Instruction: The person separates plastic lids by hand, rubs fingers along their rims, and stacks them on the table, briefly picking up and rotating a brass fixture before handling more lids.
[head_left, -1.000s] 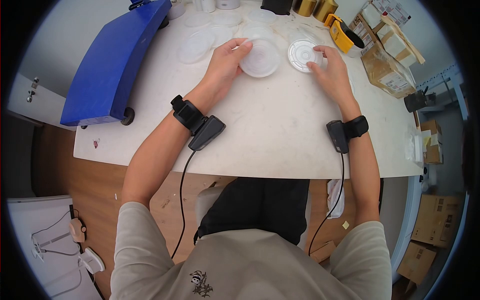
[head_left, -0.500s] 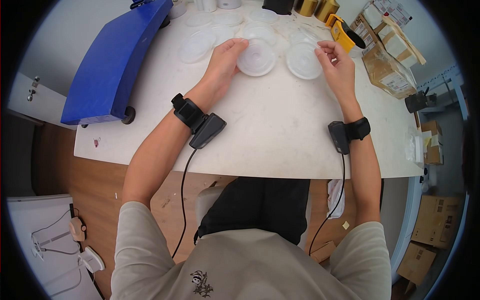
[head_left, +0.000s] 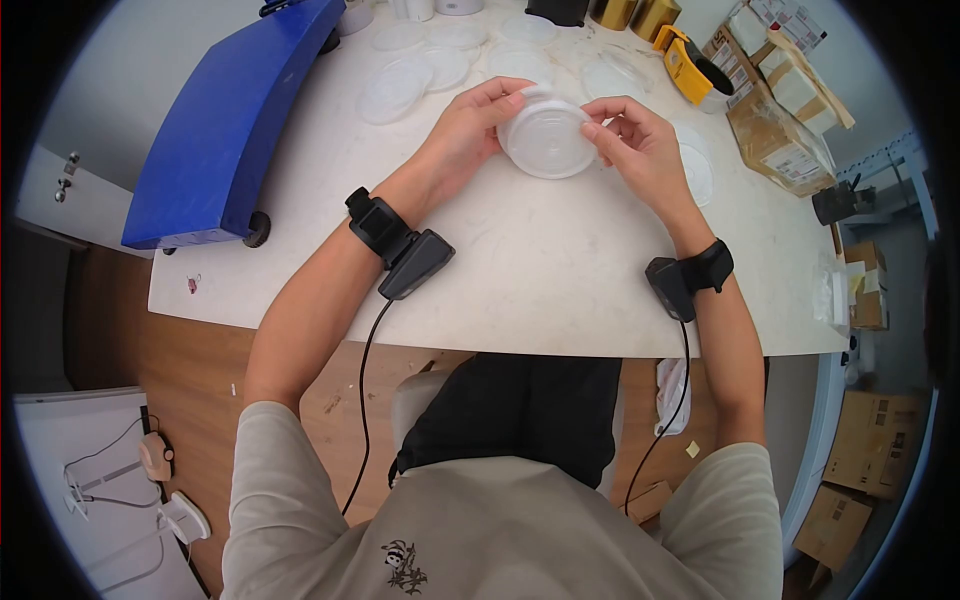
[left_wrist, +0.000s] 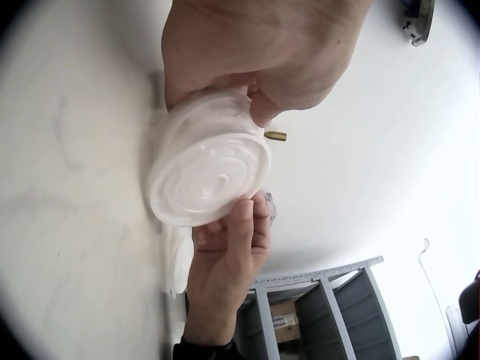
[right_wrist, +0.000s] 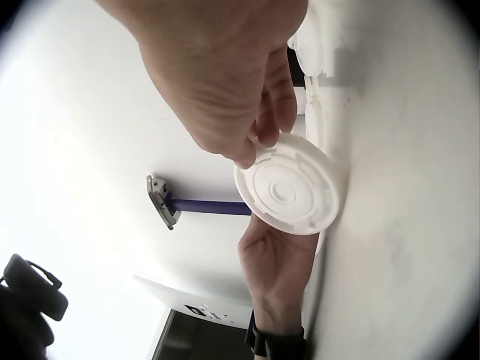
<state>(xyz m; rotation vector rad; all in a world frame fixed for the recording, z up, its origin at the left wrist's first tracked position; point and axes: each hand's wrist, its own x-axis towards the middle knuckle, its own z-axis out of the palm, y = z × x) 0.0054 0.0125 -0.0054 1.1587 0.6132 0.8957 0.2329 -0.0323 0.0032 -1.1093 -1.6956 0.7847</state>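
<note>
Between the hands two round translucent plastic lids overlap above the white table (head_left: 480, 290). My right hand (head_left: 645, 150) pinches the rim of the front lid (head_left: 553, 145) between thumb and fingers, at its right edge. Behind it, my left hand (head_left: 475, 130) grips the other lid (left_wrist: 199, 116), mostly covered by the front one in the head view. In the left wrist view the two lids stand tilted, one close against the other. The right wrist view shows a ribbed lid face (right_wrist: 281, 191) beneath the right fingertips.
Several similar lids (head_left: 393, 92) lie spread at the back of the table, and another lid (head_left: 695, 170) lies right of the right hand. A blue panel (head_left: 235, 130) stands at left. Cardboard boxes (head_left: 780, 140) and a yellow tape dispenser (head_left: 690, 70) are at right.
My right hand has turned its lid so a smoother face shows, then brought it left over the left hand's lid. The left hand has shifted slightly right. A lid on the right is now uncovered.
</note>
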